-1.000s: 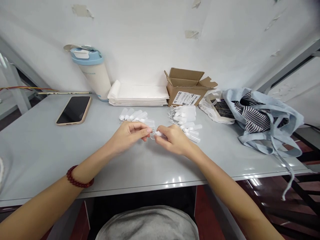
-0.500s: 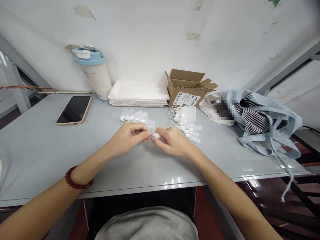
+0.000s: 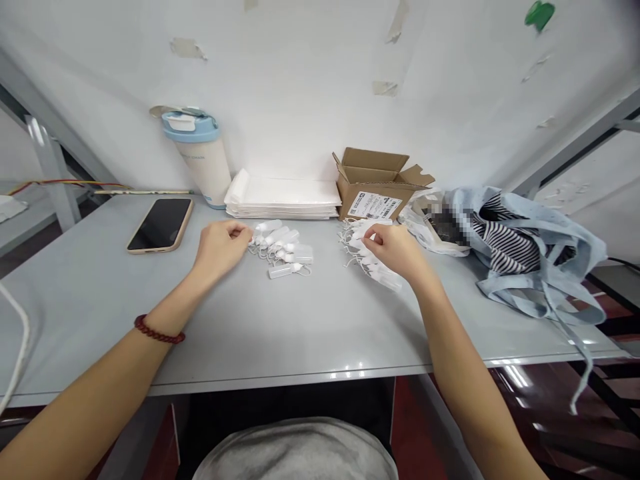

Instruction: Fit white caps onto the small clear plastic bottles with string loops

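Vials [image 3: 303,254] lie beside left fingers [image 3: 242,232] and around right fingers [image 3: 374,235].

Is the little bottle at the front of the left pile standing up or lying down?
Lying down: the small bottle stretches sideways along the table, its white cap pointing right.

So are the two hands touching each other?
No, the left hand is at the left bunch of little bottles and the right hand is at the right bunch.
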`<action>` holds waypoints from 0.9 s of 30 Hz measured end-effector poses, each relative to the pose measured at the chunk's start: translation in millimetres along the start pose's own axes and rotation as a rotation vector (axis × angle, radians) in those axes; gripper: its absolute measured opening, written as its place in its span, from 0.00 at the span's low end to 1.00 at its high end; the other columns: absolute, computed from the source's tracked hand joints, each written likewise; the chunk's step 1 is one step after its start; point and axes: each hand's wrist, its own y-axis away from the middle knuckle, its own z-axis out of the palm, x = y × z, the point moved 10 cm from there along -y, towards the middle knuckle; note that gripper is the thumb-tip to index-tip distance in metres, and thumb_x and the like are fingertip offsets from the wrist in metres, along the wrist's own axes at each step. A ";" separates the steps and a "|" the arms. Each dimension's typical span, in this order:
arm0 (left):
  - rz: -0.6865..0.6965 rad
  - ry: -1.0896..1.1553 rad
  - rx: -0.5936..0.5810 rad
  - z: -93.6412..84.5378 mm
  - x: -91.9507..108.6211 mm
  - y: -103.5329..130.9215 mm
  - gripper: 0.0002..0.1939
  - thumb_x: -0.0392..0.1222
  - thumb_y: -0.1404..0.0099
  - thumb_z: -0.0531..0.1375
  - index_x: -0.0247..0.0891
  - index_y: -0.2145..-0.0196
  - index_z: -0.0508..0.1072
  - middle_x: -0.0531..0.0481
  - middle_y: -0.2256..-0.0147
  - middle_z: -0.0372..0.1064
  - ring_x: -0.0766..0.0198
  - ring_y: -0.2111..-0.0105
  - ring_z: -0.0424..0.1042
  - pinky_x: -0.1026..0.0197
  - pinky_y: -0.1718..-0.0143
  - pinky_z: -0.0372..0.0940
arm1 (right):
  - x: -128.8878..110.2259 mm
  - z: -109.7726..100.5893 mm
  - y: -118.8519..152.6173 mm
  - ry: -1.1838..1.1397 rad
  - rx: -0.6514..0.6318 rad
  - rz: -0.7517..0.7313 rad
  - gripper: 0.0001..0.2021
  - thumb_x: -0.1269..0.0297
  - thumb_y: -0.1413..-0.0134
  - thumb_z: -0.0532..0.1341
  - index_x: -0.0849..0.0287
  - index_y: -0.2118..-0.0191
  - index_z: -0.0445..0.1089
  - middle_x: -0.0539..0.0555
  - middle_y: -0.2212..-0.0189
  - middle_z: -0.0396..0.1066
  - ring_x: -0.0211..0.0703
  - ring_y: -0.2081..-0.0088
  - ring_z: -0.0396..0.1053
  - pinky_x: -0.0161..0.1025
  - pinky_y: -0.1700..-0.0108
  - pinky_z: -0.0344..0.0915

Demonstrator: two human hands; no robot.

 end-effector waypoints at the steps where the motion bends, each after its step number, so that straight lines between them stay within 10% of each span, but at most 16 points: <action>1: 0.006 -0.063 -0.017 1.8 1.1 0.5 0.07 0.41 0.48 0.57 0.37 0.79 0.72 0.51 0.79 0.69 0.59 0.73 0.67 0.62 0.69 0.57 | 0.4 1.7 -0.5 0.015 0.001 0.002 0.09 0.67 0.45 0.55 0.61 0.65 0.72 0.52 0.79 0.69 0.40 0.76 0.61 0.36 0.71 0.53; 11: -0.053 -0.297 -0.036 -1.9 -7.3 -4.4 0.14 0.48 0.47 0.52 0.37 0.76 0.72 0.50 0.77 0.69 0.58 0.73 0.66 0.61 0.68 0.58 | -16.3 9.5 -2.4 0.370 0.245 -0.164 0.19 0.76 0.45 0.51 0.59 0.51 0.71 0.61 0.48 0.67 0.58 0.47 0.56 0.50 0.54 0.55; 27: 0.039 -0.052 0.084 -12.5 5.7 3.5 0.13 0.50 0.44 0.54 0.37 0.72 0.71 0.49 0.73 0.71 0.60 0.73 0.69 0.61 0.69 0.61 | -12.3 4.7 -4.5 0.216 0.244 -0.142 0.18 0.79 0.46 0.50 0.60 0.53 0.70 0.62 0.57 0.71 0.53 0.55 0.65 0.50 0.52 0.53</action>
